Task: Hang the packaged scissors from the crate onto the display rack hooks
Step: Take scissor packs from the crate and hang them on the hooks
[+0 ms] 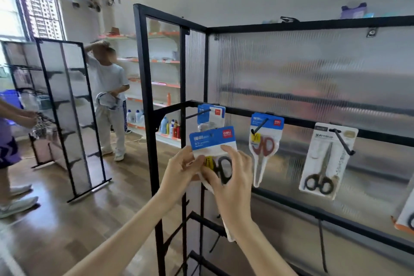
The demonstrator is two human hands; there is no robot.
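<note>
Both my hands hold one pack of black-handled scissors with a blue header card (211,139) in front of the black display rack (291,27). My left hand (181,171) pinches its left edge; my right hand (233,177) grips its lower right side. The pack sits just below the leftmost hook (198,114), where similar blue packs (212,113) hang. To the right a pack of red-handled scissors (264,145) hangs on the second hook. Further right hangs a white pack with black scissors (324,161). No crate is in view.
Another pack's orange-edged corner (405,219) shows at the right edge. Bare hooks (215,228) stick out low on the rack. A second black rack (67,107) stands on the wooden floor at left, with two people near it. Shelves with bottles (170,125) line the far wall.
</note>
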